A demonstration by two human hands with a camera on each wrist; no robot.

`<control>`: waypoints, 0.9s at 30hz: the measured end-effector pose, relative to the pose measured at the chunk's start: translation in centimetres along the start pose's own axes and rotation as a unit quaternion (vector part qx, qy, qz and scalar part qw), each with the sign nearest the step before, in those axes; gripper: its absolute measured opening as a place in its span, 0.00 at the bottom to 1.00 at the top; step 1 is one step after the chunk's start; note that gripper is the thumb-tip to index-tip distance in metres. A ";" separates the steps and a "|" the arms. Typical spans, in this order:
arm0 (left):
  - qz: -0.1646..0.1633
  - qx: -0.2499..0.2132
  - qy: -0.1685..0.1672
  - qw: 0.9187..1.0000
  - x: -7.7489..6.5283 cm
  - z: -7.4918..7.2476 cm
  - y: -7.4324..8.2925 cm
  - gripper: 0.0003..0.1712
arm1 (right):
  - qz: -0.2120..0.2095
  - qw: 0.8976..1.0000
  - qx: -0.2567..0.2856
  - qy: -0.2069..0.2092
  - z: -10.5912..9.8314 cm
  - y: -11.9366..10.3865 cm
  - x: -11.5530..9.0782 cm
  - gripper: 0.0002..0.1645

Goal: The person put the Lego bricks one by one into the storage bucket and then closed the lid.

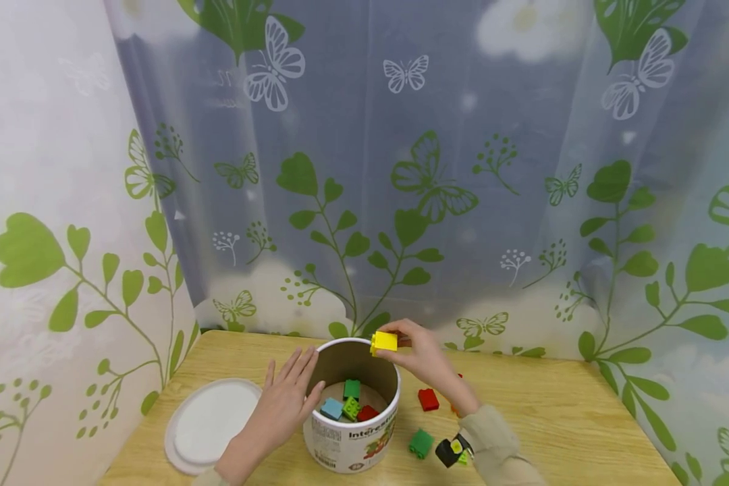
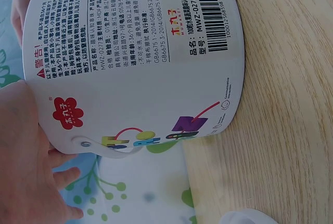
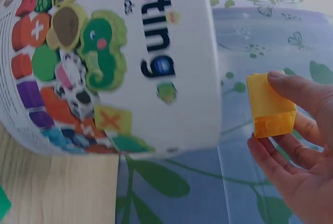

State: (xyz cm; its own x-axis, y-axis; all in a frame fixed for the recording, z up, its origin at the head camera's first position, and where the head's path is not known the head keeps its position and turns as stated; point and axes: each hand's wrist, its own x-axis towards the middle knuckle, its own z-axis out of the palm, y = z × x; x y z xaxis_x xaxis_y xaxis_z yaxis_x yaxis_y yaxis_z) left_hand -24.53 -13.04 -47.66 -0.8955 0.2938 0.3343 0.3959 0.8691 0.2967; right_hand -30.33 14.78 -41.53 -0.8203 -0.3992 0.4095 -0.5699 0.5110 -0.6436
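A yellow toy building block point(image 1: 385, 342) is pinched between the thumb and fingers of my right hand point(image 1: 424, 352), above the right rim of a white printed bucket point(image 1: 351, 445). In the right wrist view the yellow block point(image 3: 270, 104) shows its hollow underside edge, with the bucket wall beside it. My left hand point(image 1: 284, 398) rests with straight fingers against the bucket's left rim. Inside the bucket lie a light blue block point(image 1: 331, 408), a dark green block point(image 1: 352, 389), a light green block point(image 1: 350, 408) and a red block point(image 1: 367, 412).
Right of the bucket on the wooden table point(image 1: 541, 418) lie a red block point(image 1: 428, 399), a green block point(image 1: 421, 443) and a black piece with a yellow centre point(image 1: 452, 450). A white round lid point(image 1: 212, 422) lies at the left. A patterned curtain point(image 1: 462, 270) hangs behind the table.
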 end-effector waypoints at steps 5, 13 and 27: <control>0.002 -0.001 0.001 1.000 0.0 0.1 0.0 0.37 | -0.015 1.000 -0.002 -0.014 1.7 0.0 0.4 0.22; -0.003 0.003 -0.010 1.000 0.0 0.0 -0.1 0.37 | -0.024 0.998 -0.023 -0.056 3.3 0.1 0.1 0.22; -0.008 0.000 -0.018 1.000 0.1 -0.1 0.0 0.37 | -0.046 0.984 -0.087 -0.149 4.3 -0.5 0.0 0.17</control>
State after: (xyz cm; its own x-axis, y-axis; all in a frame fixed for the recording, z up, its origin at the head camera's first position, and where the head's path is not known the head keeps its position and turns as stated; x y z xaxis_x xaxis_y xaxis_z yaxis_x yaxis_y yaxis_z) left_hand -24.56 -13.09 -47.51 -0.9084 0.2943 0.2971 0.3818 0.8735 0.3020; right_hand -29.81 11.22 -44.00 -0.7294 -0.6420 0.2362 -0.6616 0.5741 -0.4824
